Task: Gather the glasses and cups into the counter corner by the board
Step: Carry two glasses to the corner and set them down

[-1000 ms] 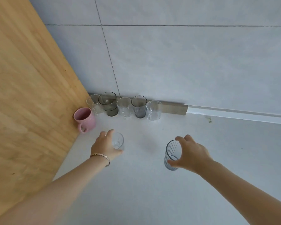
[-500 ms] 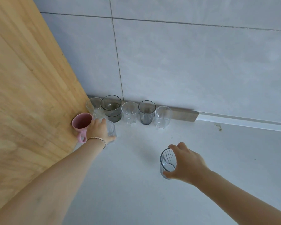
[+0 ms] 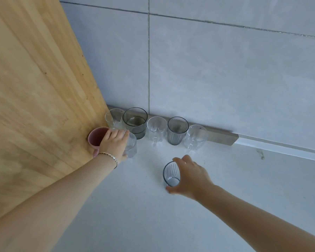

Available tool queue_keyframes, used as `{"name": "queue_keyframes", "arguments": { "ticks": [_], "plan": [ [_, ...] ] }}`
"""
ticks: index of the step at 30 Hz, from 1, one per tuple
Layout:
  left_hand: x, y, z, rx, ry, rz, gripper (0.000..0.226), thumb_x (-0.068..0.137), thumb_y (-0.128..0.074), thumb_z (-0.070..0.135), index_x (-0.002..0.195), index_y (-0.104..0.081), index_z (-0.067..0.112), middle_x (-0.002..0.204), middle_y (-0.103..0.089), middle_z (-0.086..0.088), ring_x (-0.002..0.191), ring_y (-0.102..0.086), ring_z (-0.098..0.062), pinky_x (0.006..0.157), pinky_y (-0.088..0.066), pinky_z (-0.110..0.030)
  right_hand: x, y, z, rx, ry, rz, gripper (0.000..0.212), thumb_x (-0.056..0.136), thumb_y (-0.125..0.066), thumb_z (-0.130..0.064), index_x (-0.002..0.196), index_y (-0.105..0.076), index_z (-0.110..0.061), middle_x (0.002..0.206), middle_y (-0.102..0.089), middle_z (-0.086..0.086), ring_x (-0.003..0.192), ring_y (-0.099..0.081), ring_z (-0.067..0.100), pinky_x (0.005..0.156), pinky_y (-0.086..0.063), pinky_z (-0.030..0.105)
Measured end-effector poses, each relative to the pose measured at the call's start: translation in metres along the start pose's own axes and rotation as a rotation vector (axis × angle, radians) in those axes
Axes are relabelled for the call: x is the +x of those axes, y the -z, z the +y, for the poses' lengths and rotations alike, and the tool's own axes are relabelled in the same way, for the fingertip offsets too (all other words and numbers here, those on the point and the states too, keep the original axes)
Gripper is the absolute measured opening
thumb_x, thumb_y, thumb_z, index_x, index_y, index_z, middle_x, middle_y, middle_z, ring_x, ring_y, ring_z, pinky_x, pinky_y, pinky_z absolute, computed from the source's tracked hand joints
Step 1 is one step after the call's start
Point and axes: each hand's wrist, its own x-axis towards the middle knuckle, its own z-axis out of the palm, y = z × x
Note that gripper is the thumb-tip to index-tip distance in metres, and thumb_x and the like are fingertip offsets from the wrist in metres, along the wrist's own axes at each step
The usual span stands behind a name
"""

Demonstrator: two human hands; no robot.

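A: Where's the ribbed grey glass [image 3: 171, 174]?

B: Upright on the bench [image 3: 225, 206], gripped by the right hand [image 3: 190, 176]. The row against the wall lies at its twelve o'clock, apart from it, bare bench between.

A: And the left hand [image 3: 115, 142]?

B: Wrapped round a clear glass [image 3: 131, 145] just beside the pink mug [image 3: 96, 136] at the board [image 3: 35, 88], in front of the dark tumbler [image 3: 135, 122].

A: Room left?

B: I'd say yes: an open gap at eleven o'clock of the right hand, before the handled clear cup [image 3: 156, 129].

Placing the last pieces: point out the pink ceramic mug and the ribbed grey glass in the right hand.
Pink ceramic mug [image 3: 95, 137], head view, inner wall.
Ribbed grey glass [image 3: 170, 172], head view, inner wall.
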Motion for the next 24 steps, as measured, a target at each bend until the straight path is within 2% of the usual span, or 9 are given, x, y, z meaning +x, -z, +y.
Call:
{"name": "queue_keyframes", "arguments": {
  "ticks": [6,9,14,17,20,24],
  "plan": [
    [0.01,-0.004,-0.006,-0.069,0.01,-0.033,0.088,0.08,-0.066,0.034,0.147,-0.015,0.01,0.15,-0.029,-0.009,0.139,-0.03,-0.026,0.113,-0.028,-0.033,0.061,0.0,-0.04,0.118,-0.01,0.1,0.084,0.072,-0.073,-0.045,0.14,-0.032,-0.016,0.135,-0.04,0.006,0.122,-0.048,0.027,0.096,-0.043,0.035],
    [0.01,-0.006,-0.005,-0.097,0.024,-0.017,0.087,0.081,-0.065,0.032,0.147,-0.013,0.009,0.15,-0.027,-0.009,0.14,-0.027,-0.024,0.113,-0.028,-0.031,0.083,-0.005,-0.055,0.168,-0.022,0.125,0.082,0.072,-0.074,-0.045,0.137,-0.034,-0.014,0.134,-0.041,0.008,0.121,-0.047,0.028,0.096,-0.044,0.036],
    [0.012,-0.011,-0.006,-0.143,0.027,0.009,0.086,0.08,-0.067,0.028,0.147,-0.017,0.006,0.149,-0.03,-0.013,0.141,-0.027,-0.028,0.114,-0.028,-0.035,0.097,-0.017,-0.067,0.323,-0.052,0.142,0.096,0.074,-0.076,-0.039,0.146,-0.018,-0.014,0.142,-0.03,0.01,0.129,-0.039,0.03,0.103,-0.041,0.038],
    [0.013,-0.013,-0.007,-0.166,0.027,0.023,0.087,0.078,-0.069,0.026,0.146,-0.02,0.005,0.148,-0.032,-0.015,0.14,-0.028,-0.029,0.114,-0.029,-0.037,0.097,-0.024,-0.066,0.48,-0.121,0.101,0.101,0.076,-0.077,-0.027,0.148,-0.009,-0.012,0.141,-0.029,0.014,0.124,-0.046,0.032,0.102,-0.044,0.037],
    [0.013,-0.016,-0.007,-0.174,0.029,0.029,0.087,0.075,-0.072,0.025,0.145,-0.024,0.004,0.146,-0.036,-0.015,0.138,-0.032,-0.03,0.112,-0.034,-0.038,0.096,-0.025,-0.063,0.628,-0.188,0.103,0.088,0.079,-0.074,-0.023,0.144,-0.018,-0.01,0.137,-0.035,0.016,0.118,-0.052,0.032,0.095,-0.047,0.035],
    [0.01,-0.013,-0.005,-0.151,0.055,0.0,0.086,0.078,-0.069,0.025,0.146,-0.02,0.005,0.151,-0.029,-0.015,0.142,-0.027,-0.029,0.113,-0.033,-0.04,0.099,-0.02,-0.062,0.695,-0.22,0.076,0.079,0.08,-0.074,-0.019,0.14,-0.025,-0.007,0.139,-0.034,0.014,0.122,-0.049,0.03,0.096,-0.046,0.034]
  ]
}}
